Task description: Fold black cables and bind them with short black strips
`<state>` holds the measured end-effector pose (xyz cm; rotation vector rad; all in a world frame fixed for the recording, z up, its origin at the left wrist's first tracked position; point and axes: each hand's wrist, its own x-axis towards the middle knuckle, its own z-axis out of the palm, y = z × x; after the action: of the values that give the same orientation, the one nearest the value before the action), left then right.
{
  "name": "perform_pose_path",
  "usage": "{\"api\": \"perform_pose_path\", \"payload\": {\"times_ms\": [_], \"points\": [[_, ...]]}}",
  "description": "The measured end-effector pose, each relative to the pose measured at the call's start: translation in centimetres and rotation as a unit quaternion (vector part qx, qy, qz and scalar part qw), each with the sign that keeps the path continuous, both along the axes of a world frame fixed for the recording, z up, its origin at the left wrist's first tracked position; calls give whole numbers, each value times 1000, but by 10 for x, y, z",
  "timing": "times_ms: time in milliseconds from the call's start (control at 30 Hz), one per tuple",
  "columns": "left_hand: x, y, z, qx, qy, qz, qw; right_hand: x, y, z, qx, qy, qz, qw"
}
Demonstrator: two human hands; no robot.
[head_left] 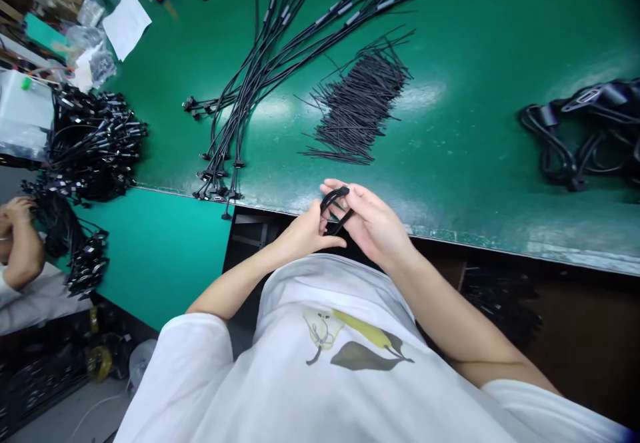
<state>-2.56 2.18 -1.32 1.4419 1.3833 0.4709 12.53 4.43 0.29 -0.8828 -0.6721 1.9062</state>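
My left hand (303,232) and my right hand (373,223) meet just below the front edge of the green table (450,163). Both are closed on a looped black cable (334,208), the left pinching it from the left, the right wrapping it from the right. On the table above my hands lies a bundle of long black cables (255,76) with connectors toward the table edge. Beside it sits a pile of thin black ties (357,106).
A coiled heap of black cables (585,133) lies at the right. At the left is a big heap of black cables (90,150), a white paper (126,23) and plastic bags. Another person's hand (20,236) shows at the far left.
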Motion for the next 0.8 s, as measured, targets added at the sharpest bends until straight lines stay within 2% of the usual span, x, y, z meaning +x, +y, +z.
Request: {"api": "perform_pose_path", "payload": {"times_ms": [133,200,267,367,433,533,633,800], "points": [[7,1,-4,53,56,-29,997,-16,-7,-1,50,-62,-54,995],[11,-1,-6,95,38,-36,994,-20,-3,-1,63,-52,-103,991],[12,-4,-5,85,1,-44,995,-18,3,-2,74,-20,-110,991],[12,-8,-1,-59,-119,-77,988,-9,9,-3,94,-15,-7,995],[11,-10,2,-157,-228,-96,956,-3,10,-2,108,-25,47,993],[12,-11,7,-263,-367,-64,890,2,10,0,119,-15,61,991],[13,-10,10,-325,-441,-33,836,4,10,3,114,-4,49,992],[17,-7,6,-359,-471,-23,805,7,11,6,109,-5,50,993]]}}
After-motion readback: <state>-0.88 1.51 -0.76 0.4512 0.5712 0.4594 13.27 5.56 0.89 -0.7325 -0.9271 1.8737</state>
